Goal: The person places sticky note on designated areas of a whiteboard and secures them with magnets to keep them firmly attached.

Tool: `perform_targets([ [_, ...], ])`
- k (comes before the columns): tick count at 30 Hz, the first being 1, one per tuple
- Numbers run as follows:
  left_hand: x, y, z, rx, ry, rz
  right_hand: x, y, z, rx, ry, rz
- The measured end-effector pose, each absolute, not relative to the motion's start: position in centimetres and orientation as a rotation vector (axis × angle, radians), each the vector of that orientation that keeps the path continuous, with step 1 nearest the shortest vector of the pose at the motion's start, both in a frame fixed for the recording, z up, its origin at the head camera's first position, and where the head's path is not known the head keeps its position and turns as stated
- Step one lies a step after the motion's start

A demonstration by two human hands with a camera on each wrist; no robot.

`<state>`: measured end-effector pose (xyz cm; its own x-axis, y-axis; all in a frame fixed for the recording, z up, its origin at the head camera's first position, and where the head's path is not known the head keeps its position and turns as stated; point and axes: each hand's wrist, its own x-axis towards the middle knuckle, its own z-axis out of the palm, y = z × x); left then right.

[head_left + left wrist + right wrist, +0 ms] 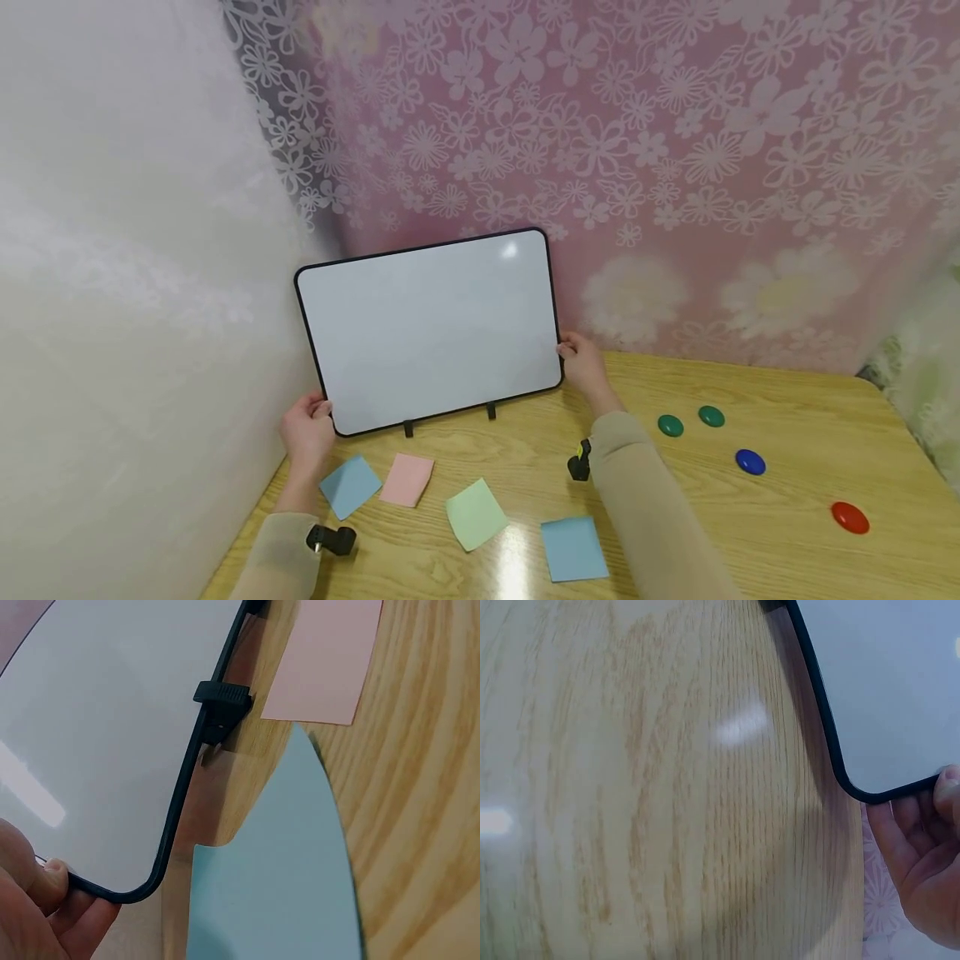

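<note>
A whiteboard (435, 329) with a thin black frame stands tilted back at the rear of the table, on two small black feet (408, 428). Its left edge, near the bottom corner, is gripped by my left hand (308, 433), the thumb on the front face and fingers behind. My right hand (585, 365) pinches the right edge a little above the lower corner. In the left wrist view one black foot (221, 709) clips onto the bottom frame. The right wrist view shows the thumb of the right hand (930, 862) at the frame, fingers behind it.
On the wooden table (525, 467) lie a blue sticky note (351, 487), a pink one (407, 480), a green one (477, 514) and another blue one (574, 549). To the right are two green magnets (671, 426), a blue magnet (751, 462) and a red magnet (850, 517). A flowered curtain (660, 167) hangs behind.
</note>
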<state>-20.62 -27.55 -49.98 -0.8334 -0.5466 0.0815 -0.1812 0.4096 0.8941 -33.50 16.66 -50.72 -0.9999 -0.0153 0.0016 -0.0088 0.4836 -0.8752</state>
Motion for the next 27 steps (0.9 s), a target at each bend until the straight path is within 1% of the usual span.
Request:
perform_targets([
  [8, -20.9, -27.7, -49.4, 0.597, -2.371, -1.406, -32.3, 17.1, -50.5, -0.012, 2.698, -1.621],
  [15, -21.2, -27.4, -49.2, 0.549, -2.423, -1.4, -31.5, 18.4, -50.9, -0.005, 2.707, -1.592],
  [27, -23.2, -26.2, -48.9, 0.438, -2.548, -1.377, -29.3, 21.4, -50.4, 0.059, 2.556, -1.651],
])
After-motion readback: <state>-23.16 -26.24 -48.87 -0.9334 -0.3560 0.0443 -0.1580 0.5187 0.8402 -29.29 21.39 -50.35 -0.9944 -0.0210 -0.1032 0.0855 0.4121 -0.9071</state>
